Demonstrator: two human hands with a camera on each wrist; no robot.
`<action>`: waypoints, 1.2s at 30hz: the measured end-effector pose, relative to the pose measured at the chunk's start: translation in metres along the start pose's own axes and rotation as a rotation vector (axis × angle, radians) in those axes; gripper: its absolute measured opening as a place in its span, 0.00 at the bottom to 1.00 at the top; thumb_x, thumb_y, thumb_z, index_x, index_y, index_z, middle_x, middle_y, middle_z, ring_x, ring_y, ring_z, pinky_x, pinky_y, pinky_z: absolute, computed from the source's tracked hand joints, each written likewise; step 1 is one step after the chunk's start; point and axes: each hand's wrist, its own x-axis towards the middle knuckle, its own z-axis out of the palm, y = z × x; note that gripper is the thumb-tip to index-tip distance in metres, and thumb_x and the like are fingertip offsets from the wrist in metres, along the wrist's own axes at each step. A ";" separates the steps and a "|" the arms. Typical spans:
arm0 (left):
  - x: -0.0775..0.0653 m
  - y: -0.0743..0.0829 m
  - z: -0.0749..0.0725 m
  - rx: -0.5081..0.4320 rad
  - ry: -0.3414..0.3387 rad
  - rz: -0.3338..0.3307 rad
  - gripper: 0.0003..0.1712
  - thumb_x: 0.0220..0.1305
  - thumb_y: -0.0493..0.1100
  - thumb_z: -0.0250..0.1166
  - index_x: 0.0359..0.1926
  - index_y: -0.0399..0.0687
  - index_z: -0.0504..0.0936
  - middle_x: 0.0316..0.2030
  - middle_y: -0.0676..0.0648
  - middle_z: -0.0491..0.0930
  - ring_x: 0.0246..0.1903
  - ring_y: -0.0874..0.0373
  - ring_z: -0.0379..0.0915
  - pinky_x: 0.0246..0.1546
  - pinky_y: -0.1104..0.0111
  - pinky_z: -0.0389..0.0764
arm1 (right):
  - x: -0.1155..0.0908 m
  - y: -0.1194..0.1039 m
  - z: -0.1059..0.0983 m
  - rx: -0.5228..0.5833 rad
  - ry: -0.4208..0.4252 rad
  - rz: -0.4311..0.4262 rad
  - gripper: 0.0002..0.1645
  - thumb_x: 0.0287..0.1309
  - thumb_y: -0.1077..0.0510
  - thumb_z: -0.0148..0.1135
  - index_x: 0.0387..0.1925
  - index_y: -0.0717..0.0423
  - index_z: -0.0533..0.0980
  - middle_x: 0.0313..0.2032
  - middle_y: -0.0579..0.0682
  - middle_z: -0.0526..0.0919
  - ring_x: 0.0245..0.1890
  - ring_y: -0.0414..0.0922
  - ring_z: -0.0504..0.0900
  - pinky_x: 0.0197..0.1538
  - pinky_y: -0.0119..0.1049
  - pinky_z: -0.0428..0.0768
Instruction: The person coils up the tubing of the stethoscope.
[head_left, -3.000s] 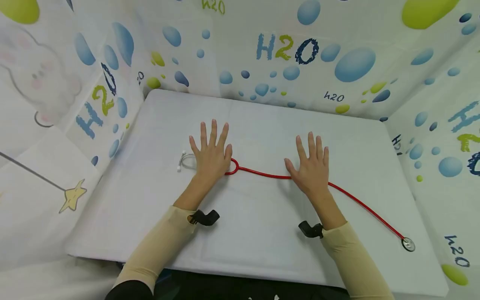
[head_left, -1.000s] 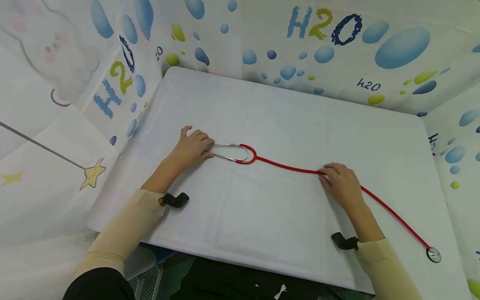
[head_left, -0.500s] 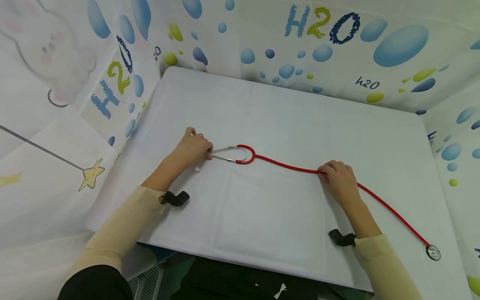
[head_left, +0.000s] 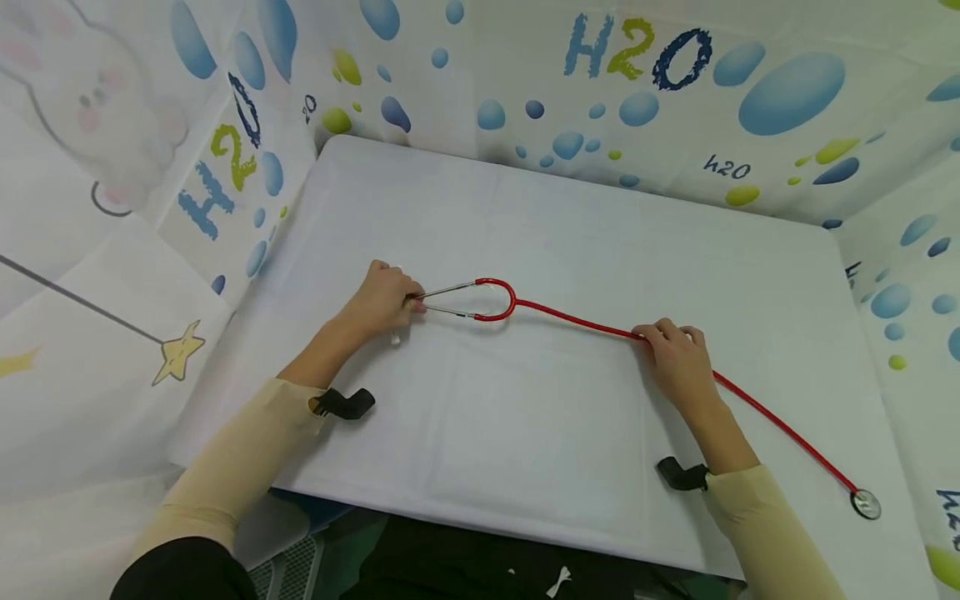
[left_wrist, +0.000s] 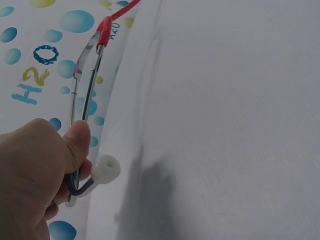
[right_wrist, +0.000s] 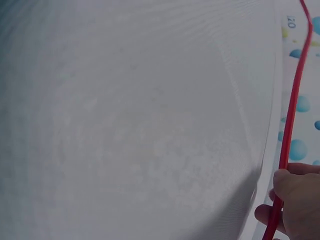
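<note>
A stethoscope with red tubing (head_left: 577, 319) stretches across the white table, from its metal ear tubes at the left to the chestpiece (head_left: 866, 504) at the right. My left hand (head_left: 378, 300) grips both ear tubes near their tips, and a white earpiece (left_wrist: 106, 169) pokes out below the thumb in the left wrist view. Around the middle of the tubing, my right hand (head_left: 678, 358) pinches it between thumb and fingers. The red fork (head_left: 510, 300) is raised off the cloth between the hands. Beyond the right hand the tubing runs down to the chestpiece, which lies on the table.
White cloth covers the table (head_left: 525, 433). A curtain (head_left: 465, 75) printed with drops and letters rises behind it and along both sides. Each wrist wears a black camera mount (head_left: 345, 404). A grey slatted object (head_left: 296, 567) shows below the front edge.
Both hands were spread flat over the stethoscope; the left then moved to the ear tubes and the right took the tubing. Lately the ear tubes and fork have been lifted and tilted slightly.
</note>
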 end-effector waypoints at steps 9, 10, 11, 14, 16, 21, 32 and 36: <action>0.019 0.025 -0.026 -0.069 0.271 0.082 0.05 0.48 0.41 0.68 0.26 0.44 0.83 0.21 0.51 0.81 0.24 0.57 0.69 0.41 0.58 0.61 | 0.015 -0.006 -0.007 0.054 0.078 -0.061 0.13 0.51 0.66 0.61 0.40 0.51 0.78 0.32 0.49 0.75 0.25 0.46 0.77 0.25 0.40 0.75; 0.022 0.027 -0.028 -0.072 0.287 0.080 0.05 0.48 0.41 0.68 0.26 0.44 0.83 0.21 0.50 0.81 0.23 0.56 0.70 0.41 0.58 0.61 | 0.015 -0.008 -0.007 0.050 0.072 -0.067 0.14 0.50 0.66 0.61 0.41 0.51 0.78 0.32 0.49 0.75 0.24 0.45 0.76 0.24 0.39 0.75; 0.024 0.030 -0.030 -0.076 0.302 0.078 0.05 0.48 0.41 0.68 0.25 0.44 0.83 0.21 0.50 0.82 0.23 0.56 0.70 0.40 0.58 0.61 | 0.015 -0.010 -0.007 0.043 0.066 -0.075 0.15 0.50 0.65 0.62 0.42 0.51 0.78 0.32 0.50 0.75 0.22 0.45 0.75 0.23 0.38 0.74; 0.030 0.036 -0.034 -0.081 0.336 0.067 0.04 0.48 0.41 0.67 0.24 0.44 0.83 0.21 0.50 0.82 0.23 0.56 0.69 0.39 0.58 0.61 | 0.015 -0.018 -0.008 0.015 0.026 -0.100 0.19 0.50 0.63 0.62 0.47 0.51 0.76 0.32 0.51 0.74 0.16 0.42 0.70 0.18 0.35 0.69; 0.034 0.041 -0.036 -0.084 0.353 0.061 0.04 0.48 0.40 0.67 0.23 0.45 0.83 0.20 0.51 0.82 0.22 0.56 0.69 0.38 0.58 0.61 | 0.015 -0.024 -0.010 0.001 -0.013 -0.103 0.22 0.51 0.63 0.61 0.50 0.49 0.75 0.33 0.51 0.73 0.13 0.41 0.65 0.15 0.32 0.64; 0.039 0.051 -0.037 -0.086 0.386 0.048 0.04 0.48 0.40 0.67 0.22 0.44 0.83 0.20 0.50 0.81 0.21 0.55 0.70 0.37 0.58 0.62 | 0.014 -0.042 -0.013 -0.017 -0.117 -0.087 0.25 0.55 0.61 0.57 0.56 0.46 0.70 0.34 0.50 0.69 0.10 0.38 0.56 0.15 0.27 0.57; 0.047 0.066 -0.032 -0.050 0.445 0.064 0.04 0.49 0.41 0.67 0.24 0.45 0.84 0.21 0.51 0.81 0.22 0.56 0.71 0.38 0.58 0.63 | 0.006 -0.077 -0.024 0.010 -0.227 -0.129 0.32 0.51 0.69 0.55 0.57 0.41 0.68 0.34 0.48 0.66 0.09 0.36 0.51 0.15 0.24 0.54; 0.045 0.071 -0.030 -0.030 0.429 0.078 0.04 0.50 0.40 0.66 0.23 0.46 0.84 0.21 0.51 0.82 0.24 0.57 0.74 0.38 0.58 0.64 | 0.001 -0.089 -0.029 0.019 -0.255 -0.159 0.35 0.48 0.71 0.54 0.56 0.39 0.69 0.35 0.47 0.66 0.10 0.36 0.50 0.15 0.24 0.53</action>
